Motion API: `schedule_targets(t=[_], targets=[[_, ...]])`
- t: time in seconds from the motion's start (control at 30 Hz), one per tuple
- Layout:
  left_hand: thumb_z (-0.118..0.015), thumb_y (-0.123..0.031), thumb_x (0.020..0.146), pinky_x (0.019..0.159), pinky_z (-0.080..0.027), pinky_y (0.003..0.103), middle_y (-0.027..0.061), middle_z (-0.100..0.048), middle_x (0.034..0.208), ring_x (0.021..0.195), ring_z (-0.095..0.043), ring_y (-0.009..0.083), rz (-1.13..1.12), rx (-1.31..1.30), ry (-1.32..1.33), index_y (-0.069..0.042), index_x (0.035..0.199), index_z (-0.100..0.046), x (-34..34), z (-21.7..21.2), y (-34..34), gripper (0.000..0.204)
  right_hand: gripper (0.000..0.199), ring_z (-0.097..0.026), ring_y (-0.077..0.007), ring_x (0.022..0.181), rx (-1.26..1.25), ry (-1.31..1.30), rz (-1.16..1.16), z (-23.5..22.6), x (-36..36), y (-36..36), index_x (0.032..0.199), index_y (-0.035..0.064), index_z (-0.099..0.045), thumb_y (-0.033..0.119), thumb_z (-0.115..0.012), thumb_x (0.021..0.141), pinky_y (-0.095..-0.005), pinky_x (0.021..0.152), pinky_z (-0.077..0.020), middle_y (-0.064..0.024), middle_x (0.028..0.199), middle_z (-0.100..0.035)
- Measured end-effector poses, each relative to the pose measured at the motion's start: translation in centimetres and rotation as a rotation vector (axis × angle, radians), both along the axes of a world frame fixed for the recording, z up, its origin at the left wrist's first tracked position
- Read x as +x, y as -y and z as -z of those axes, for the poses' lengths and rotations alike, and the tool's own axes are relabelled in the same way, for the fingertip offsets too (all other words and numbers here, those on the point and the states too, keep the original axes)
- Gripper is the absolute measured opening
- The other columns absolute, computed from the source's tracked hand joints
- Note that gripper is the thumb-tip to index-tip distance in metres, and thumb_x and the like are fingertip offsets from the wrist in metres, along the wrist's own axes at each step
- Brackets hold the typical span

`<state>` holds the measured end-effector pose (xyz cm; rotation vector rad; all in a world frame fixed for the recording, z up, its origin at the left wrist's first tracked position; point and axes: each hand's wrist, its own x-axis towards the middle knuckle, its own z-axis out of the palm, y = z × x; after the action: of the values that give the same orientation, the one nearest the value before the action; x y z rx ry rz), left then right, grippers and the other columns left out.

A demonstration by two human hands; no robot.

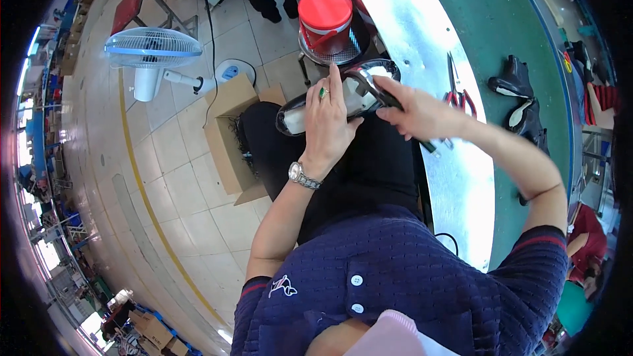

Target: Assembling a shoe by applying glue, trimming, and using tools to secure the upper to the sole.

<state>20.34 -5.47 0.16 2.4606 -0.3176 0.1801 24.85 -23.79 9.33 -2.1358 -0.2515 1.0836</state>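
Note:
A black shoe (294,120) with a pale underside lies sole-up across my lap, its toe end pointing up and right. My left hand (326,118) holds it around the middle, thumb on one side and fingers over the other; a ring and a wristwatch show. In my right hand (415,109) are metal pincers (364,80) with dark handles, their curved head against the shoe's edge. My fingers and the pincers partly cover the shoe. Scissors (452,69) and a red-handled tool (469,103) lie on the metal bench (455,184) beyond my right hand.
A red lidded bucket (326,16) stands on a mesh-topped stool ahead. An open cardboard box (231,109) is by my left knee, a fan (153,49) farther left. Several black shoes (511,78) rest on the green surface (475,10) at right. People are nearby.

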Motion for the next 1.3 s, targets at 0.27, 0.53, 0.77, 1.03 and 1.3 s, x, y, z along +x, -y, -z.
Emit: schedule_targets(t=[0.27, 0.53, 0.77, 1.03, 1.3], targets=[[-0.086, -0.009, 0.057, 0.105, -0.038, 0.043, 0.0183, -0.056, 0.126, 0.121, -0.051, 0.0324, -0.009, -0.033, 0.134, 0.002, 0.135, -0.043, -0.9, 0.8, 0.4, 0.09, 0.054, -0.062, -0.048, 0.078, 0.077, 0.594, 0.056, 5.6, -5.2, 0.9, 0.141, 0.0034, -0.032, 0.01, -0.055, 0.093, -0.0516, 0.066, -0.0492, -0.0296, 0.092, -0.063], [-0.085, -0.013, 0.057, 0.102, -0.042, 0.043, 0.0185, -0.056, 0.128, 0.12, -0.053, 0.0329, 0.015, 0.041, 0.23, 0.003, 0.131, -0.051, -1.1, 1.4, -0.1, 0.083, 0.057, -0.063, -0.0439, 0.072, -0.078, 0.71, -0.144, 4.9, -3.9, 2.6, 0.143, 0.0099, -0.034, 0.014, -0.058, 0.092, -0.049, 0.06, -0.0503, -0.0254, 0.088, -0.065], [-0.08, -0.019, 0.066, 0.102, -0.042, 0.043, 0.021, -0.054, 0.129, 0.119, -0.053, 0.0347, -0.009, 0.187, 0.386, 0.004, 0.127, -0.054, -0.9, 2.5, -0.3, 0.07, 0.057, -0.062, -0.045, 0.067, -0.102, 0.649, -0.124, -0.7, -0.3, -0.4, 0.143, 0.0121, -0.035, 0.015, -0.058, 0.092, -0.0526, 0.06, -0.0479, -0.0247, 0.07, -0.063], [-0.078, -0.019, 0.067, 0.102, -0.042, 0.043, 0.0234, -0.053, 0.13, 0.121, -0.052, 0.0356, -0.013, 0.221, 0.38, 0.007, 0.126, -0.055, -0.9, 2.3, -0.3, 0.069, 0.052, -0.064, -0.0363, 0.06, -0.01, 0.593, 0.12, 0.4, -0.2, -0.9, 0.144, 0.0066, -0.036, 0.015, -0.053, 0.095, -0.0427, 0.06, -0.0498, -0.0182, 0.066, -0.063], [-0.077, -0.02, 0.07, 0.103, -0.04, 0.042, 0.0222, -0.053, 0.133, 0.122, -0.052, 0.0346, -0.035, 0.246, 0.363, 0.006, 0.128, -0.054, -0.9, 2.1, -0.3, 0.067, 0.056, -0.066, -0.0319, 0.059, -0.107, 0.679, 0.003, 1.8, 0.7, -0.6, 0.146, 0.0097, -0.033, 0.017, -0.055, 0.095, -0.0404, 0.061, -0.0506, -0.0152, 0.064, -0.064]])
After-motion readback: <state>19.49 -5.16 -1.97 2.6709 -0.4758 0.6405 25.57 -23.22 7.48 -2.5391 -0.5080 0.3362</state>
